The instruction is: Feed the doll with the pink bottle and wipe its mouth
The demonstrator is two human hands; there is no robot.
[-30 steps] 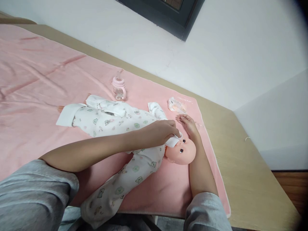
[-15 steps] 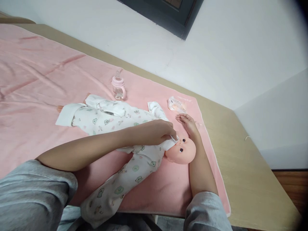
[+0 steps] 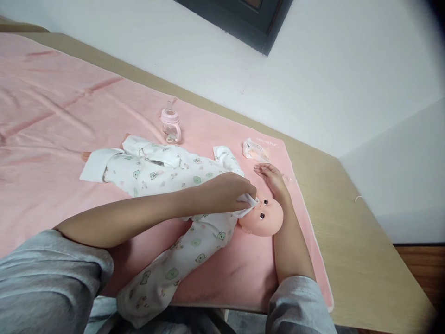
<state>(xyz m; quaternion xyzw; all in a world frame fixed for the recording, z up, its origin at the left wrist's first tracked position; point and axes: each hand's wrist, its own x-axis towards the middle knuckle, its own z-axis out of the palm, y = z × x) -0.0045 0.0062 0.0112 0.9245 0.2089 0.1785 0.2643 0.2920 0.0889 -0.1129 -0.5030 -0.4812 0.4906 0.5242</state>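
a pink blanket [image 3: 52, 106] lies on the table [image 3: 347, 232]. right of centre, the left hand [image 3: 238, 192] pinches white cloth [image 3: 244, 212] at the doll's head [image 3: 269, 222]; that fabric looks light, soft, best gripped by its edge. the right hand [image 3: 273, 178], loosely curled, seems empty near a packet [image 3: 255, 149].

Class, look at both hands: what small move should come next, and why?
Perhaps ease the left hand slightly away from the bald, round, pink plastic doll head: it pinches folded white fabric against the lower face, and together they hide the mouth.
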